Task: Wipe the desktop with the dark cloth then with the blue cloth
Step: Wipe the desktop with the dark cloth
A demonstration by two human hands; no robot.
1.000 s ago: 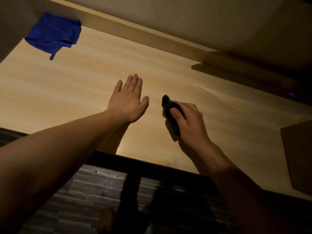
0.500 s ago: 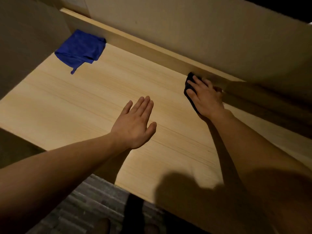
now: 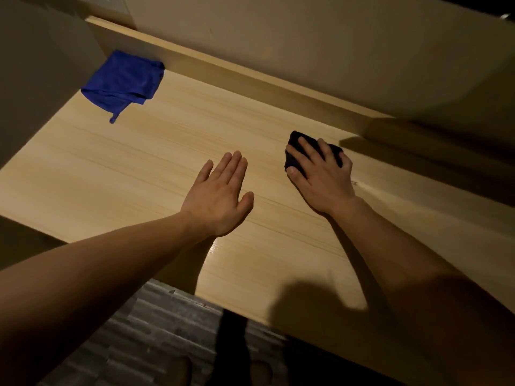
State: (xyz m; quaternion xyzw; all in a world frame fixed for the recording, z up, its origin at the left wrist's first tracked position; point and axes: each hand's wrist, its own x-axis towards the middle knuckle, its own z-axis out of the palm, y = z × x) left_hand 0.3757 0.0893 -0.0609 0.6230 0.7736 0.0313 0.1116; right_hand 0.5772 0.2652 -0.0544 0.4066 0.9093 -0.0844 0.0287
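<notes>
The dark cloth (image 3: pixel 295 151) has been drawn back from the rear edge under the right hand (image 3: pixel 320 174), fingers spread; the left hand (image 3: pixel 220 199) rests flat, empty. The blue cloth (image 3: pixel 122 82) is left untouched.

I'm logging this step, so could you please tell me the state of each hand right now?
Left hand: open, flat, holding nothing.
Right hand: fingers spread, pressing the dark cloth onto the desktop.

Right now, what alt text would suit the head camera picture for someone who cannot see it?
A person's right hand presses a dark cloth onto a pale wooden desktop, while the left hand lies flat and open beside it. A crumpled blue cloth sits untouched in the far left corner.
</notes>
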